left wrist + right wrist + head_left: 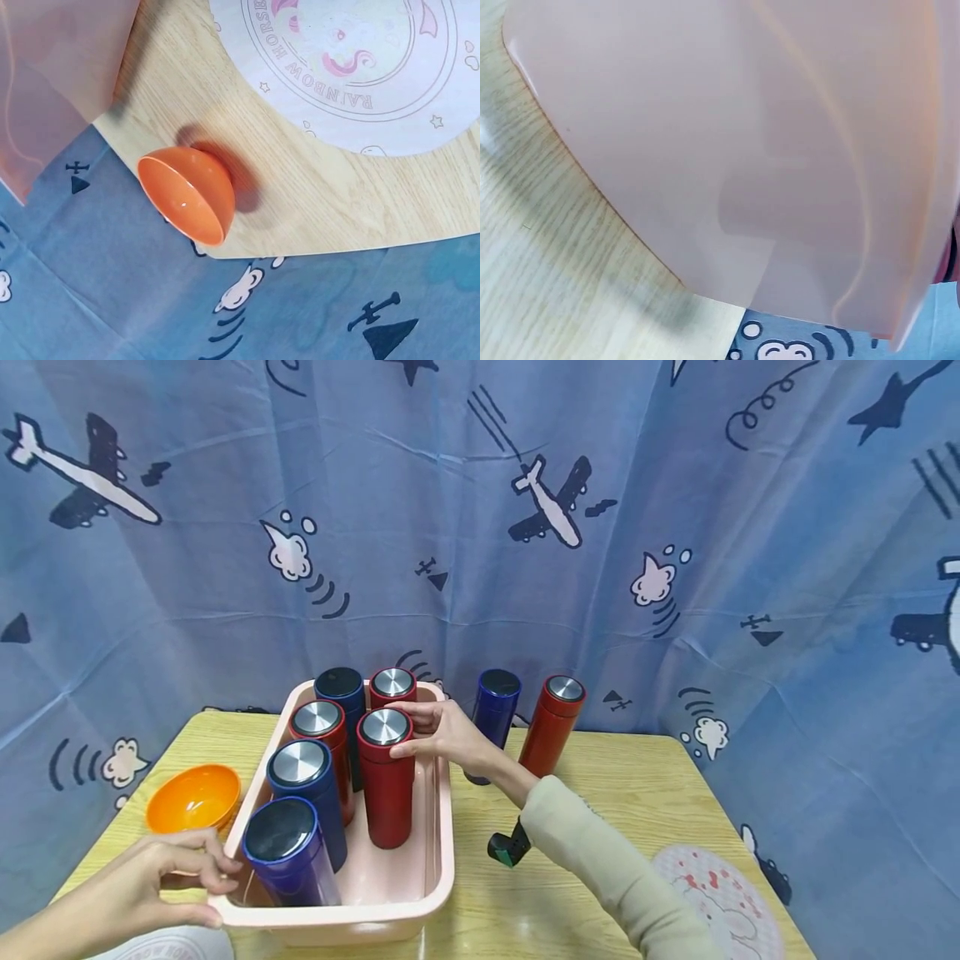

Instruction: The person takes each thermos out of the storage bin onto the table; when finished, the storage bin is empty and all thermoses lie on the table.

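Observation:
In the head view my right hand reaches over the right wall of a pink plastic bin. Its thumb and fingers grip the top of a red thermos with a silver-centred lid. My left hand holds the bin's front left corner, thumb below the rim and fingers over it. Also standing in the bin are a blue thermos at the front, a dark blue one, a red one, and at the back a navy one and another red one. Neither wrist view shows a hand.
Right of the bin stand a blue thermos and a red thermos. An orange bowl sits on the left. A round printed mat lies at right, another mat near the left hand. A patterned curtain hangs behind the table.

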Available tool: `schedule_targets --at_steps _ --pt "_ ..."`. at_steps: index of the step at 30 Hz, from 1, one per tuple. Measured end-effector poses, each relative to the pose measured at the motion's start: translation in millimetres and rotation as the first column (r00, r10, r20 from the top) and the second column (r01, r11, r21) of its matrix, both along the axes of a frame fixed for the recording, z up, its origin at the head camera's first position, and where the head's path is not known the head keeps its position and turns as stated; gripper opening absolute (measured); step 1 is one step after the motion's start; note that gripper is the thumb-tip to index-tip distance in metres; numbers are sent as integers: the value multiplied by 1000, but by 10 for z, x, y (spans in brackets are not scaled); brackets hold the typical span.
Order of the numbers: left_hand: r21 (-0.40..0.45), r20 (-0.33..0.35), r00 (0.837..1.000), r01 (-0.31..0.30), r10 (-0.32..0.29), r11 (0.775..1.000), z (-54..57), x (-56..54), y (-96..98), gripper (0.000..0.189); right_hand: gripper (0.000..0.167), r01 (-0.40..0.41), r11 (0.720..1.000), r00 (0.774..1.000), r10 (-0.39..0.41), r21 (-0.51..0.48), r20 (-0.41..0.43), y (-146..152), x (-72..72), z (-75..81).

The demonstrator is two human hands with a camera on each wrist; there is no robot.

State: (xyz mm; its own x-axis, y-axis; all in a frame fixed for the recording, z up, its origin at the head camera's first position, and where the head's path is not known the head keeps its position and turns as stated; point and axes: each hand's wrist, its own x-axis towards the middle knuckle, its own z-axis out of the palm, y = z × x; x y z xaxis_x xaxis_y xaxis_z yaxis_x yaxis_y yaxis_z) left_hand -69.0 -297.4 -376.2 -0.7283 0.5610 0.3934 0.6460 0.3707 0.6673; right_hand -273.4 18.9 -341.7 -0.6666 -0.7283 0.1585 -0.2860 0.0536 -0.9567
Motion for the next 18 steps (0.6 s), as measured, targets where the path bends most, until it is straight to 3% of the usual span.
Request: schedule_targets --at_steps 4,11,18 --pt "10 32 999 10 -10 1000 6 4 -4 35 60 17 1000 1000 -17 8 -21 19 21 85" --pt "-25 -54 998 -14 13 1000 7 -1 3 35 59 42 999 998 -41 15 -53 38 61 218" --pt "-25 -41 999 -17 16 1000 16 19 29 33 56 44 999 997 -44 0 -66 80 111 333"
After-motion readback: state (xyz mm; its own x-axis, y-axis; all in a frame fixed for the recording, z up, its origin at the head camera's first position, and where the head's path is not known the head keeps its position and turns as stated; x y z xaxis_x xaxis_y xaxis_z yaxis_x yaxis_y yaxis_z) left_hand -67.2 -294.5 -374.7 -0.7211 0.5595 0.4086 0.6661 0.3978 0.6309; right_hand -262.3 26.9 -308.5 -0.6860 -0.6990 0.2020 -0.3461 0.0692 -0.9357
